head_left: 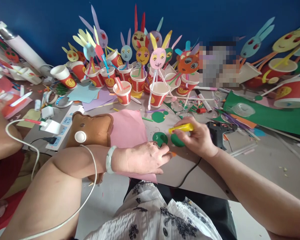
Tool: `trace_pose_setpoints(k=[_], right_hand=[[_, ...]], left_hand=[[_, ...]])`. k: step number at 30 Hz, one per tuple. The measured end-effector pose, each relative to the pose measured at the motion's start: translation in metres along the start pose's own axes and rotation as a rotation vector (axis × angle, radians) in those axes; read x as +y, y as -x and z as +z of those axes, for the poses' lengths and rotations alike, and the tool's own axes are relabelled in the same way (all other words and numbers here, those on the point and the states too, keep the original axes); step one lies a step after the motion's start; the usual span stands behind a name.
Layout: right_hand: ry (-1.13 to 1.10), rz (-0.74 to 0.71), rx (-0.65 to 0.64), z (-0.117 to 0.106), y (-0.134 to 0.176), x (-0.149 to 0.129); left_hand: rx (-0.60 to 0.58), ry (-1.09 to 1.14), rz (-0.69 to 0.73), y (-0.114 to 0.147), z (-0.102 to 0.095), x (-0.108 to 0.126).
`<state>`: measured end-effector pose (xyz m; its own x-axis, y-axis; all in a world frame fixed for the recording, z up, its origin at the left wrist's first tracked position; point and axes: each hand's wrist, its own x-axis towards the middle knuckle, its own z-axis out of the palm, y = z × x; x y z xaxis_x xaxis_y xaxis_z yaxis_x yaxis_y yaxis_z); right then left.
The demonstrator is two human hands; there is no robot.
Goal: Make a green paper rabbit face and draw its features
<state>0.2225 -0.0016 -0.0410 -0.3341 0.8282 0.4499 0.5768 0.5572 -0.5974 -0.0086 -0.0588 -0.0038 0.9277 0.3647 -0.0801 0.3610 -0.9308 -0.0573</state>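
Our right hand (199, 138) pinches a short, bright-yellow tube (180, 128) between thumb and fingers, at the far edge of one flat green disc (176, 141). Our left hand (145, 158), loosely curled, reaches a second green disc (160, 137); whether it grips anything, we can't make out.

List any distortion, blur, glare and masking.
In the head view, the cup at the right edge looks stretched, and a co-worker's arm at the left edge soft; same view, the brown pouch shows a soft sheen, a pixelated patch hides background right of centre, and the right hand looks fairly clear.
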Motion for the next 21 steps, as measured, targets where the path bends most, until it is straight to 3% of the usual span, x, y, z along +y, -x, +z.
trace_pose_setpoints(k=[2,4,11,16,21], right_hand=[[-0.029,0.067,0.09,-0.004,0.0012,-0.0003],[-0.033,0.068,0.092,-0.007,0.0016,-0.0003],[0.018,-0.145,-0.137,-0.0017,-0.0011,0.0016],[0.042,-0.152,-0.254,0.0007,-0.0032,0.0025],[0.023,-0.043,-0.148,0.0006,-0.0029,-0.002]], left_hand=[[0.012,0.0,-0.001,-0.0002,0.0012,-0.0001],[0.012,0.004,0.003,-0.0005,0.001,-0.0002],[-0.023,0.013,0.003,0.0,-0.0048,-0.0003],[-0.038,0.013,0.001,0.0004,-0.0067,-0.0001],[-0.014,0.004,0.003,0.0006,-0.0029,0.0002]])
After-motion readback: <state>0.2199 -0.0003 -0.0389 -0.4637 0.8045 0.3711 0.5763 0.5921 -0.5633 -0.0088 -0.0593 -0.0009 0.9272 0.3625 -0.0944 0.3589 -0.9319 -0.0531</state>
